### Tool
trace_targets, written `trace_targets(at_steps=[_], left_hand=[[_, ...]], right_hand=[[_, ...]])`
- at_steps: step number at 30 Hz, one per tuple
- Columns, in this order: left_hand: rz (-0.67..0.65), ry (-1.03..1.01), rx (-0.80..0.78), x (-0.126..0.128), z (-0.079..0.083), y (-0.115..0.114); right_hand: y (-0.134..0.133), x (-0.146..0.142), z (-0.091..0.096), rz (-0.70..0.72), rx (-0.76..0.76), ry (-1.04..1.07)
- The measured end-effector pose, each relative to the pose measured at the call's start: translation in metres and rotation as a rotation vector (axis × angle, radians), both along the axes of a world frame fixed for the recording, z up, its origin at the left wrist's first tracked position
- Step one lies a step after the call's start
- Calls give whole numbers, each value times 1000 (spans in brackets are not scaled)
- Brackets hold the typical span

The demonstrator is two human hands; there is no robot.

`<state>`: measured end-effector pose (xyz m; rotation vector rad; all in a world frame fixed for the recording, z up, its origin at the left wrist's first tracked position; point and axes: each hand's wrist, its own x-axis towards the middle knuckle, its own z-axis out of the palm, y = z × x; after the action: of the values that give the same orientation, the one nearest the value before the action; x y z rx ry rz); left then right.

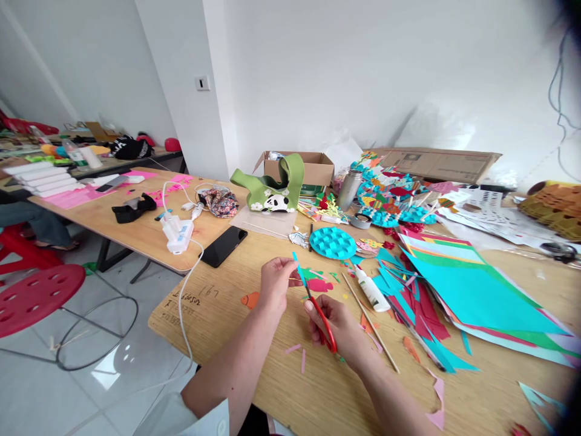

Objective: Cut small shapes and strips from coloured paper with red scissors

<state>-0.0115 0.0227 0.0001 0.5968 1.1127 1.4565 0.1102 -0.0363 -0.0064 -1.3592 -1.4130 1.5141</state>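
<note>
My left hand [278, 280] pinches a narrow strip of blue paper [298, 265] that points up and away from me. Red-handled scissors [324, 324] are in my right hand [336, 321], their blades up against the lower end of the strip. Whether the blades are parted is too small to tell. Under and around both hands lie paper scraps: an orange paper fish [249, 300] left of my wrist, a dark pink paper fish [320, 284] just beyond the scissors, and pink strips [303, 360] nearer me.
Right of my hands are a white glue bottle [372, 289], a wooden stick [370, 321] and stacked coloured paper [481, 284]. Beyond them sits a blue round tray [333, 243]. A black phone [224, 246] and a white power strip [180, 236] with its cable lie left; a red stool [40, 297] stands beside the table.
</note>
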Motion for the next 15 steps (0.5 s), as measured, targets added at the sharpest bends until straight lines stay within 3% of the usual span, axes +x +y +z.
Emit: trace_targets(at_steps=[15], left_hand=[[-23,-14,-10,-1,1,0]], right_hand=[[0,1,1,8,15,-8]])
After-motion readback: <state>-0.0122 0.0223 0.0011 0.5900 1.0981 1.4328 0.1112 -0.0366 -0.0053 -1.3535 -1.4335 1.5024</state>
